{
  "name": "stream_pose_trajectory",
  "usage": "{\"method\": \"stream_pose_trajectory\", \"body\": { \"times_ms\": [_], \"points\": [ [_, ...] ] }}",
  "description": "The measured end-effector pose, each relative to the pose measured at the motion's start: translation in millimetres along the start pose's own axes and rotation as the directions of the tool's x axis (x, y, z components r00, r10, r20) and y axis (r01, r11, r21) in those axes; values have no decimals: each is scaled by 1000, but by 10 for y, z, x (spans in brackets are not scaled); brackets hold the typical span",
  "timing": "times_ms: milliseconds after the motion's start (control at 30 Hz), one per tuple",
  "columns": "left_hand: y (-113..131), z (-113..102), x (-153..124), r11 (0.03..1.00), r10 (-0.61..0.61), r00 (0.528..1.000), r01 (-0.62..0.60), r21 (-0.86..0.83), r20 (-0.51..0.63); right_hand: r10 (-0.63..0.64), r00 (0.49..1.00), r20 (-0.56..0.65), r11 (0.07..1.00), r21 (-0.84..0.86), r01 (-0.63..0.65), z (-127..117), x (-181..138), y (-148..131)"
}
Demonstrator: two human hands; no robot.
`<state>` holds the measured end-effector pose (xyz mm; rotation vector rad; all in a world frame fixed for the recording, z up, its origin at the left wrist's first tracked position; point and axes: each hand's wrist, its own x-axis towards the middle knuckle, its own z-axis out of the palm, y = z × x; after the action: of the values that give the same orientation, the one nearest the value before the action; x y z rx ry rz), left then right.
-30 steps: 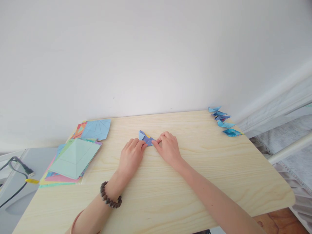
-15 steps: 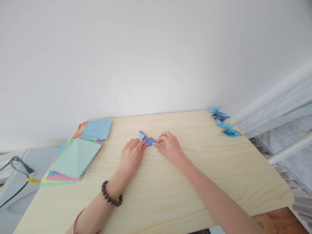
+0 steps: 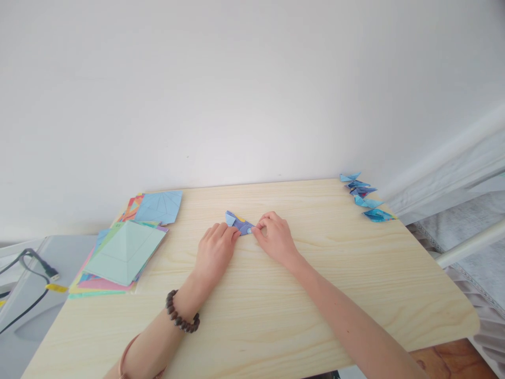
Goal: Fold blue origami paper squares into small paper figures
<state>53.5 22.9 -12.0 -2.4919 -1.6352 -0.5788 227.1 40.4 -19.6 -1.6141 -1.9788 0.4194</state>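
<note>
A small folded piece of origami paper (image 3: 243,226), blue-violet with a light blue flap and a yellow edge, lies on the wooden table between my hands. My left hand (image 3: 216,246) is closed at its lower left side, thumb pressed on the paper. At its right tip my right hand (image 3: 275,237) pinches the paper between thumb and fingers. The fingertips cover part of the lower edge and the tip. A dark beaded bracelet circles my left wrist.
Stacked origami sheets (image 3: 126,252) lie at the left of the table (image 3: 252,316), a blue creased sheet (image 3: 159,207) behind them. Several folded blue paper figures (image 3: 366,202) stand in a row at the back right. A black cable (image 3: 41,266) rests on the grey surface at left.
My right thumb and fingers have come closer together at the paper's right tip. The paper and my left hand hold nearly the same place; the whole view has shifted slightly.
</note>
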Motion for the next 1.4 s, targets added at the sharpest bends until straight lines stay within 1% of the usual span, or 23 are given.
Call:
{"method": "stream_pose_trajectory", "body": {
  "times_ms": [233, 500, 767, 967, 1100, 1233, 1300, 1400],
  "points": [
    [-5, 7, -2, 1000, 15, 1000, -15, 8, 12, 15, 1000, 4, 999, -37, -15, 9, 6, -15],
    [16, -6, 4, 999, 35, 999, -35, 41, -16, 22, 1000, 2, 999, -41, -22, 19, 12, -15],
    [25, -2, -13, 994, 51, 998, -55, 94, 47, 34, 999, -2, 999, -26, -35, 17, 15, -36],
    [37, -38, -37, 979, 130, 984, -147, 142, 122, 48, 998, -30, 999, 4, -48, 12, 4, -15],
    [59, -97, -65, 953, 197, 970, -224, 204, 145, 47, 999, 0, 997, 54, -47, -14, 17, 21],
    [80, -159, -100, 934, 221, 956, -264, 240, 191, 17, 1000, 23, 992, 126, -20, -61, 8, 63],
    [87, -179, -114, 932, 220, 952, -270, 241, 213, -22, 1000, 5, 990, 142, 21, -77, -19, 65],
    [100, -192, -134, 937, 212, 952, -262, 231, 221, -75, 996, -46, 991, 112, 80, -73, -58, 35]
  ]
}}
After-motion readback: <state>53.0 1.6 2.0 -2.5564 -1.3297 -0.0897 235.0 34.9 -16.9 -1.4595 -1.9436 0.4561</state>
